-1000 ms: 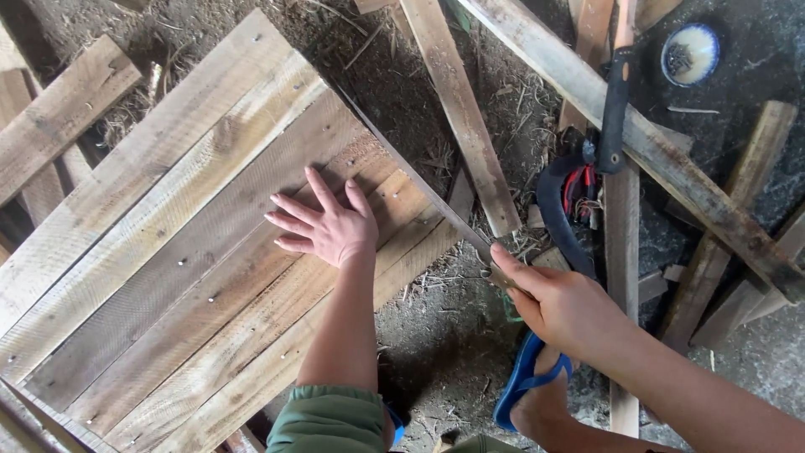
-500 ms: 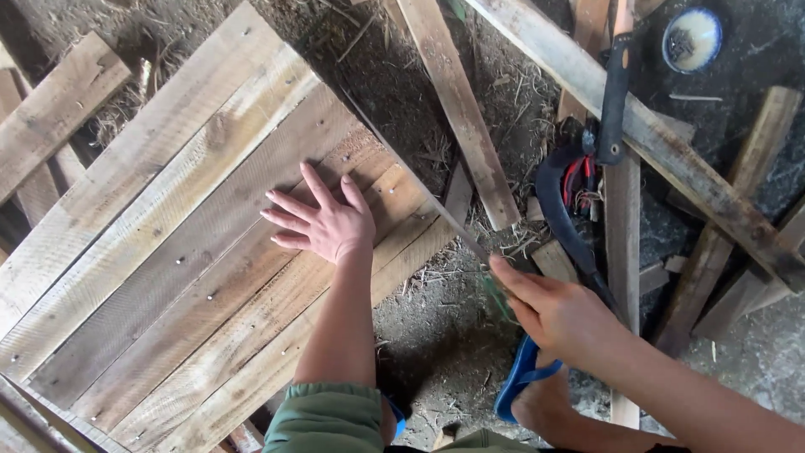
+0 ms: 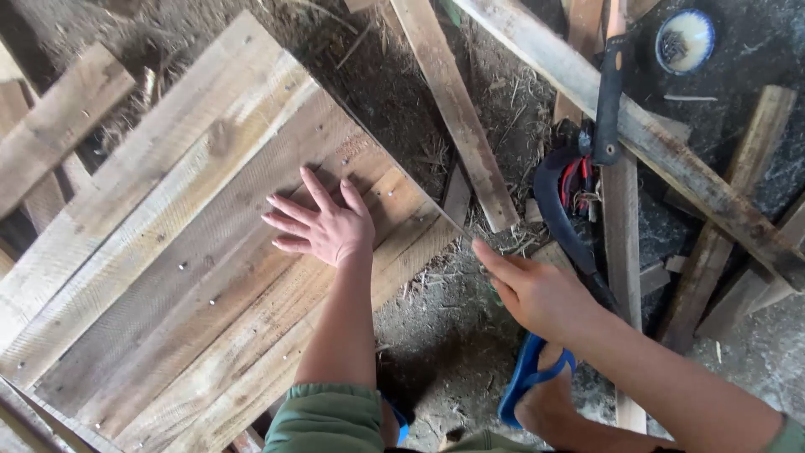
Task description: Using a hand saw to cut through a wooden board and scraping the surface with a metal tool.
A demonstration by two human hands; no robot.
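Plank panel point(image 3: 168, 252): pale, weathered, nailed; left hand point(image 3: 323, 226) flat on it.

Loose planks point(image 3: 453, 109), a bowl point(image 3: 685, 39) — dirt floor point(image 3: 436, 327).

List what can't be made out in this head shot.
- Head view: what the right hand grips; its own fingers cover the handle, and only a thin blade edge shows along the wooden panel.
- Contents of the small bowl: too small to tell.
- The panel's lower left corner: cut off by the frame edge.
- Panel surface under the flat left hand: hidden.
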